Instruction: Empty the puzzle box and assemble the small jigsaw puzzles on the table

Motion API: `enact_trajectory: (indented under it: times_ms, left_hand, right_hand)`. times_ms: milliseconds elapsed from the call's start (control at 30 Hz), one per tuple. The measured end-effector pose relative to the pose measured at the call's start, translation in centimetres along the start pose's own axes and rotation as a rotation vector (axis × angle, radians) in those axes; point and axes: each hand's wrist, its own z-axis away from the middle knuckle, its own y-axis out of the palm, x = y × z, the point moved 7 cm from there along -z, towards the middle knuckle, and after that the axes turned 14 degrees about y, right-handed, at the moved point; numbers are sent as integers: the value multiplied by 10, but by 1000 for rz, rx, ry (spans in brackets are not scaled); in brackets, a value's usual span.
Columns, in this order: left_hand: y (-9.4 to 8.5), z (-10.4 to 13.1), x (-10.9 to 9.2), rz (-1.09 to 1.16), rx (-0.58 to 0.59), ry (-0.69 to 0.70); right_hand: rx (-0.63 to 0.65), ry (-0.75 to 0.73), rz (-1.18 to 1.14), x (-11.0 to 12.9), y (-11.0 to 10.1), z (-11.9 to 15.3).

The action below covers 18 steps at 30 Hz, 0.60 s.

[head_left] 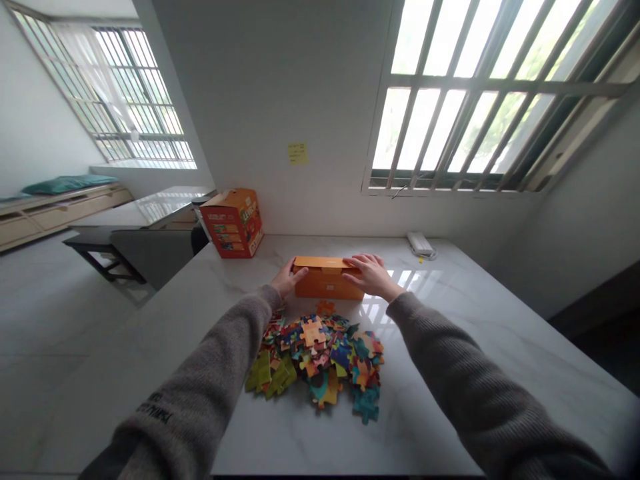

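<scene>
Holding an orange box [327, 288] on the white marbled counter [415, 427], just beyond a loose heap of puzzle pieces [313, 333]. Grasping its left end with the left grip [286, 279], laying the thumb against the front. Clasping the right part with the right grip [371, 277], draping fingers over the top flap [320, 262] and setting the thumb in front. Looking like thin cardboard, so probably being light, staying stiff along the folds and giving mid-panel. Hiding its inside, so leaving the true weight unclear. Likely sliding easily on the glossy surface, so calling for steadying at both short ends.

Seeing the pieces overlapping flat between the grey sleeves [200, 380]; judging them light and firm, perhaps bending at the knobs, so favouring broad edges for pinching. Farther out, noticing a red box [235, 227] at the far left corner, a white device [419, 245] at the far right, and a yellow note [299, 153] on the wall.
</scene>
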Motion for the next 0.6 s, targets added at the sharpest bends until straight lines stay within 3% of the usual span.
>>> enact_trajectory:
  times_ms: [167, 333, 600]
  left_hand:
    - [10, 0, -9, 88, -51, -70]
    - [19, 0, -3, 222, -58, -114]
    - [21, -4, 1, 270, -23, -137]
  right_hand:
    - [11, -59, 122, 18, -5, -2]
    - [37, -124, 196, 34, -7, -9]
    - [80, -111, 142, 28, -4, -22]
